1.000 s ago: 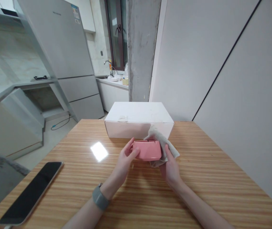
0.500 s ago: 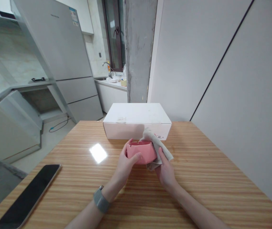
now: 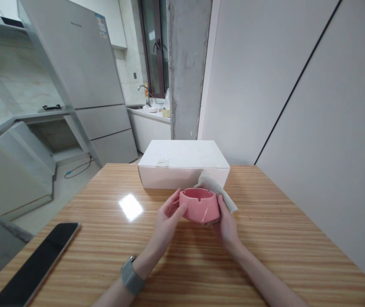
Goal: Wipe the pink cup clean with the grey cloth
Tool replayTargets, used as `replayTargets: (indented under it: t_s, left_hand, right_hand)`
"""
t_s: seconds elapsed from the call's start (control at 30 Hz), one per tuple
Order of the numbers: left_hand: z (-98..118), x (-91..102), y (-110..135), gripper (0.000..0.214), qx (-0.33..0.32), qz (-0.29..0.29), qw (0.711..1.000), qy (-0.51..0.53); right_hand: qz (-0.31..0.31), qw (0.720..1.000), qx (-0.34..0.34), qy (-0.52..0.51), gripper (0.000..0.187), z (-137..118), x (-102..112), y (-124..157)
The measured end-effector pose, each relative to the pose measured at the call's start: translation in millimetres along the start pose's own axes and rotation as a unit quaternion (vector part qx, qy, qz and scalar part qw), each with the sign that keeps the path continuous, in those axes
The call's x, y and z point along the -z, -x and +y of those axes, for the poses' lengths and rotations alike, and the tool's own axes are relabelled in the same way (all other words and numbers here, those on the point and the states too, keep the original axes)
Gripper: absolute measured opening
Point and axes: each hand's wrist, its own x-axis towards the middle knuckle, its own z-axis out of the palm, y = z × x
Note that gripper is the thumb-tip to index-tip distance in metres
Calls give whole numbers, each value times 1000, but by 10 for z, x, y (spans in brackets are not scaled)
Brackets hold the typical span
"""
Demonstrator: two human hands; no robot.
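Far to the left of the pink ashtray (image 3: 201, 205), a dark phone (image 3: 35, 266) lies flat at the wooden table (image 3: 297, 238) edge. Your left hand (image 3: 166, 219), a grey watch (image 3: 131, 276) on its wrist, grips the ashtray's left side — thumb on its wall. The ashtray is held just above the table, in front of the white box (image 3: 184, 164). Your right hand (image 3: 225, 226) clasps its right side through a beige cloth (image 3: 216, 189) — the cloth pressed against the ashtray's far right wall.
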Motion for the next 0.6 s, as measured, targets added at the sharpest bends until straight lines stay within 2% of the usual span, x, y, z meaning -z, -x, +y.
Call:
replayTargets:
  t_s: [0.1, 0.2, 0.27, 0.4, 0.6]
  left_hand:
    - [13, -5, 19, 71, -1, -44, 999, 0]
    - [-23, 7, 45, 83, 3, -107, 993, 50]
    - [-56, 20, 54, 87, 2, -126, 990, 68]
    - [-105, 39, 28, 76, 6, -84, 994, 66]
    - [-74, 39, -38, 73, -16, 37, 999, -11]
  right_hand:
    - [-8, 999, -29, -16, 36, -47, -43, 38]
    - [-48, 997, -57, -17, 37, -33, -81, 100]
    - [-65, 995, -71, -12, 38, -18, -88, 128]
    - [-76, 994, -81, 11, 45, 4, -70, 125]
    - [-36, 999, -12, 14, 43, 127, -30, 105]
